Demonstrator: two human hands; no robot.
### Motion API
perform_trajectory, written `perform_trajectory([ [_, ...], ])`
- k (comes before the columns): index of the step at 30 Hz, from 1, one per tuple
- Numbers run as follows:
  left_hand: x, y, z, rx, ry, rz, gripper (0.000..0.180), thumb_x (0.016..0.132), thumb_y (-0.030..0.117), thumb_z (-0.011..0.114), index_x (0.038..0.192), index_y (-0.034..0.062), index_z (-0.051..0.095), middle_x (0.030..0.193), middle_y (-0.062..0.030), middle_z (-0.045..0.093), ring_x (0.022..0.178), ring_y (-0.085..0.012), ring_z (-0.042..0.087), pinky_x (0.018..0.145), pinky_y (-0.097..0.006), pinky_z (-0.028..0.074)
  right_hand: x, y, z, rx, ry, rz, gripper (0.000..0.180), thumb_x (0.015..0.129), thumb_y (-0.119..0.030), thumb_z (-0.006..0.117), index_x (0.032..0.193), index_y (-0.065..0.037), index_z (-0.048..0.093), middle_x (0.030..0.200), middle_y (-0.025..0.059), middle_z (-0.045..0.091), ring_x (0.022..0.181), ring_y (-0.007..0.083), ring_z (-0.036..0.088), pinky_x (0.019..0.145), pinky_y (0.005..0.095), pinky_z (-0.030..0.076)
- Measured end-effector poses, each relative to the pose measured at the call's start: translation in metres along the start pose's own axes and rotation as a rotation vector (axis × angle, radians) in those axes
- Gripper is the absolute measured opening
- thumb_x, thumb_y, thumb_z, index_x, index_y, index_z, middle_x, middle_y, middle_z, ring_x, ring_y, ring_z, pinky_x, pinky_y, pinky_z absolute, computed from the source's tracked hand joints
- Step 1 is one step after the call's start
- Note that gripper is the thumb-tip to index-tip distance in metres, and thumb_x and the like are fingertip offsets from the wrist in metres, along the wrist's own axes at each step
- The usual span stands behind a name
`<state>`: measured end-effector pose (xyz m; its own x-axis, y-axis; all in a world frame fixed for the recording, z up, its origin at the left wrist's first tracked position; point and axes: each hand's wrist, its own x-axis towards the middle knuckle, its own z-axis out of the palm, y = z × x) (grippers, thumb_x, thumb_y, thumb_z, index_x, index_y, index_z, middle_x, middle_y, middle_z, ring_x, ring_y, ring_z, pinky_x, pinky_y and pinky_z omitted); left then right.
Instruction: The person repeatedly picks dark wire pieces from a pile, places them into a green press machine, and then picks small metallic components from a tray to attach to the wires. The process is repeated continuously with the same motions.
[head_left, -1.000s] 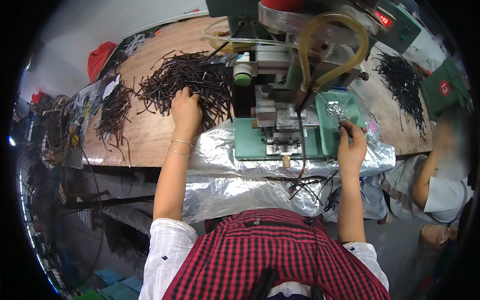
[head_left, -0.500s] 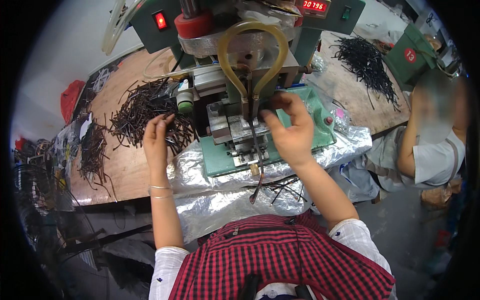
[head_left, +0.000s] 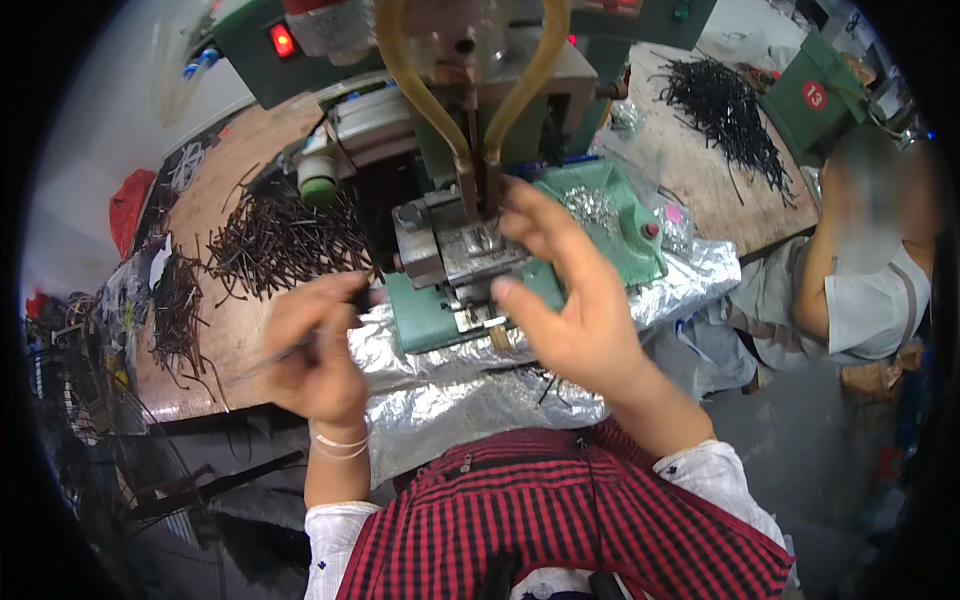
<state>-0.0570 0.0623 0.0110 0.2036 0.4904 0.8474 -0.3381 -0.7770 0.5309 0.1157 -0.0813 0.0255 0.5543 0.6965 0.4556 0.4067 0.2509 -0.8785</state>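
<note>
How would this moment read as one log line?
left hand: holding dark strip, blurred | right hand: open, at machine | tray: silvery bits inside

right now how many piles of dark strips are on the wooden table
3: a large pile left of the machine, a smaller pile farther left, and a black pile to its right. The machine may hide more.

1. Green box [head_left: 838,100], right: bears a round red sticker [head_left: 814,95] with a white two-digit number, legible.
2. Machine [head_left: 420,240], top edge of view: red-lit display [head_left: 618,4], cut off by the frame; figures unreadable.
3. Machine, upper left: red-lit switch [head_left: 283,40]; any marking on it is lost in the glow.
4. Clear bag [head_left: 686,240], beside the green tray [head_left: 640,268]: pink patch [head_left: 674,213]; too small to tell whether lettered.
</note>
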Motion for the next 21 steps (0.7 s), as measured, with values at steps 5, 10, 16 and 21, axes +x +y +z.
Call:
perform_trajectory([
  [5,-0.008,0.001,0.049,0.302,-0.406,0.41,0.025,0.081,0.013,0.086,0.101,0.0052,0.074,0.105,-0.0124,0.077,0.063,-0.0154,0.064,0.054,-0.028,0.05,0.017,0.099,-0.063,-0.596,0.162,0.117,0.038,0.092,-0.002,0.062,0.129,-0.002,0.069,0.125,0.018,0.073,0.117,0.0312,0.07,0.102,0.0358,0.052],
  [10,-0.016,-0.012,0.061,0.35,-0.476,0.487,0.026,0.079,0.013,0.087,0.101,0.0079,0.075,0.104,-0.0125,0.077,0.058,-0.0149,0.06,0.049,-0.028,0.044,-0.023,0.126,-0.082,-0.742,0.081,-0.127,0.031,0.087,-0.001,0.065,0.117,-0.004,0.073,0.109,0.018,0.074,0.105,0.0385,0.07,0.094,0.044,0.055],
  [16,-0.017,-0.01,0.059,0.376,-0.475,0.508,0.029,0.079,0.013,0.088,0.104,0.0078,0.073,0.102,-0.01,0.077,0.059,-0.0153,0.058,0.049,-0.028,0.044,0.004,0.132,-0.109,-0.578,0.294,0.047,0.028,0.087,-0.001,0.067,0.115,-0.003,0.073,0.113,0.0187,0.072,0.105,0.0367,0.068,0.089,0.0421,0.054],
  [21,-0.015,-0.013,0.063,0.376,-0.47,0.512,0.029,0.08,0.013,0.088,0.105,0.0066,0.073,0.099,-0.0101,0.077,0.059,-0.0159,0.058,0.05,-0.028,0.046,-0.016,0.128,-0.091,-0.84,0.202,0.09,0.014,0.083,-0.009,0.075,0.095,-0.003,0.07,0.1,0.0161,0.069,0.098,0.0385,0.065,0.088,0.048,0.052],
])
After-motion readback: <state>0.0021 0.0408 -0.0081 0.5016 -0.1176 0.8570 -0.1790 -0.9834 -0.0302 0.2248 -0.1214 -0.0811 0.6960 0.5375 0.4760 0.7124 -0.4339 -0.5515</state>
